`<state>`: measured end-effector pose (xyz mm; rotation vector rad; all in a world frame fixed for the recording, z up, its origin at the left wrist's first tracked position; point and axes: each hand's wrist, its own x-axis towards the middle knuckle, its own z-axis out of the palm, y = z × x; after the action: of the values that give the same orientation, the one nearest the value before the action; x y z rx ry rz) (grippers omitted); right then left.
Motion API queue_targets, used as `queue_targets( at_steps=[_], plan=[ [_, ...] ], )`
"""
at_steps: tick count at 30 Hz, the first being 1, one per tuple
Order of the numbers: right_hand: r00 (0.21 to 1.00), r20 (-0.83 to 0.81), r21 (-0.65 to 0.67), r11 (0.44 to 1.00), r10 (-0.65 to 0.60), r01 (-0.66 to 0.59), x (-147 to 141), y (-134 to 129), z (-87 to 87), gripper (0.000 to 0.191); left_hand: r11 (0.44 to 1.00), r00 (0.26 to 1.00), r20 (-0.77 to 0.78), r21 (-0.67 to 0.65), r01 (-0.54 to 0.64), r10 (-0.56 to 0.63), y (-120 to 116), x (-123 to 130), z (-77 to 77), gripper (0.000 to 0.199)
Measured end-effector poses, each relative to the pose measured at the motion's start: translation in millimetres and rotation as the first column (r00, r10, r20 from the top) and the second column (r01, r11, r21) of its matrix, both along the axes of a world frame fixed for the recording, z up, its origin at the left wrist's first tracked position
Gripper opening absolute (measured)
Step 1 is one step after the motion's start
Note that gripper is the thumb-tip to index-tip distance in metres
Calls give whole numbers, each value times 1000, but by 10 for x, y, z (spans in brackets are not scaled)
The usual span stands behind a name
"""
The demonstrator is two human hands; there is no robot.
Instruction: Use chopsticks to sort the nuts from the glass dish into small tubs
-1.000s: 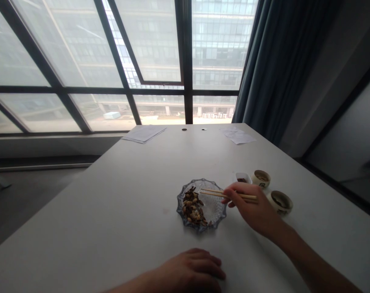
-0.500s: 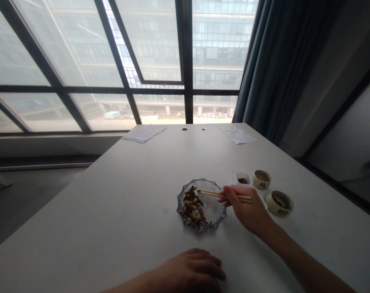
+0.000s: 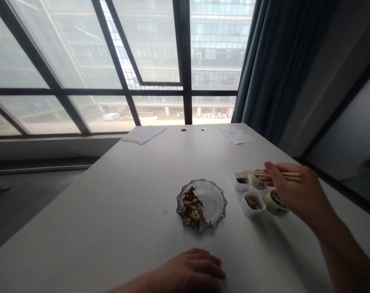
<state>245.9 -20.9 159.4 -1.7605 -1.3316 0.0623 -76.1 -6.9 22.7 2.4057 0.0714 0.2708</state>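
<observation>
As R hand (image 3: 294,189) holds chopsticks (image 3: 273,174), glass dish (image 3: 217,199): nuts (image 3: 191,207).

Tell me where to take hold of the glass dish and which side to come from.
Take the glass dish by its scalloped rim at the near right, where the bowl looks bare; the nuts and husks heap on its left half. Come from the near side with the left hand, which rests closest, since the small white dishes crowd the right.
</observation>
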Motion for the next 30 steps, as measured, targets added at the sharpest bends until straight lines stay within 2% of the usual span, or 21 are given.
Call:
queue_targets(
  at_steps=[4, 6, 8, 12, 15, 19, 25, 30],
  plan=[
    [998, -59, 44, 999, 16, -14, -58, -9, 22, 42, 1000, 1000, 0, -1, -6, 6, -5, 6, -8, 28],
    [986, -144, 60, 995, 88, -80, -135, -16, 12, 42, 1000, 1000, 13, -7, -3, 3, -5, 7, -20, 29],
    [947, -245, 51, 979, 206, -200, -241, -5, -36, 43, 1000, 1000, 20, -13, 5, -4, -3, 5, -25, 29],
    [827, -376, 28, 897, 418, -441, -482, 80, -241, 46, 1000, 1000, 24, -6, 3, -3, 0, 0, -13, 30],
    [787, -376, -9, 847, 489, -531, -608, 164, -438, 47, 1000, 999, 40, -10, -1, 2, 1, -1, -15, 29],
    [752, -415, -25, 820, 513, -573, -691, 240, -623, 47, 1000, 999, 49, 3, -4, 4, 6, -1, -29, 28],
    [744, -442, -36, 819, 501, -573, -771, 253, -700, 45, 1000, 1000, 31, 13, 0, -1, 6, 1, -11, 28],
    [736, -479, -28, 830, 478, -557, -799, 275, -812, 50, 1000, 999, 46, 13, 6, -6, 9, 10, -1, 28]
  ],
)
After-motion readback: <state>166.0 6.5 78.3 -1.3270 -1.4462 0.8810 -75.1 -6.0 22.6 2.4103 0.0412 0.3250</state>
